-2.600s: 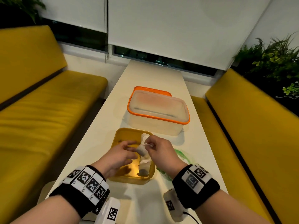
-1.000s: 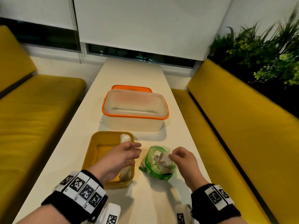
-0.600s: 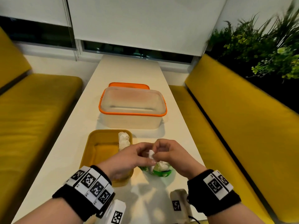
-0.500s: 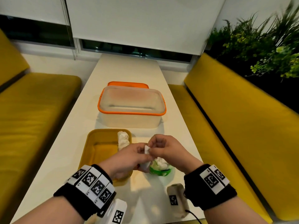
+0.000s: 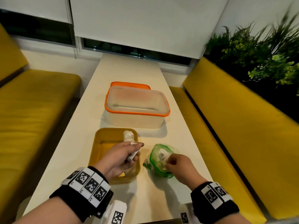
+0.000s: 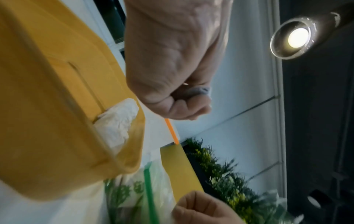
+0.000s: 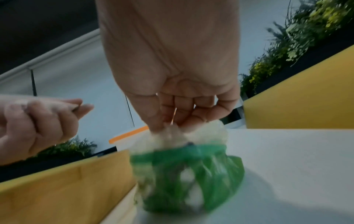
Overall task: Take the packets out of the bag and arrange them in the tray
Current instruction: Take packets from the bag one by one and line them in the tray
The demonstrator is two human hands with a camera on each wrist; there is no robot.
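Observation:
A yellow tray (image 5: 103,152) lies near the table's front with one white packet (image 5: 128,136) along its right side. My left hand (image 5: 137,150) hovers over the tray's right edge and grips another white packet (image 5: 131,156) in curled fingers; the left wrist view shows the fist (image 6: 172,94) closed round it (image 6: 200,91). Right of the tray stands the green-printed clear bag (image 5: 157,160), its mouth open. My right hand (image 5: 168,161) reaches into that mouth. In the blurred right wrist view its fingertips (image 7: 159,125) pinch a white packet (image 7: 172,134) at the bag's (image 7: 191,178) top.
A large clear tub with an orange rim (image 5: 137,109) stands behind the tray, an orange lid (image 5: 129,84) behind it. Yellow benches (image 5: 234,135) flank the narrow white table (image 5: 129,70) on both sides. Plants (image 5: 258,54) grow at the back right.
Half a second ago both hands met above the bag on one packet. My left hand has since carried it left over the tray, and my right hand has dropped back to the bag's mouth.

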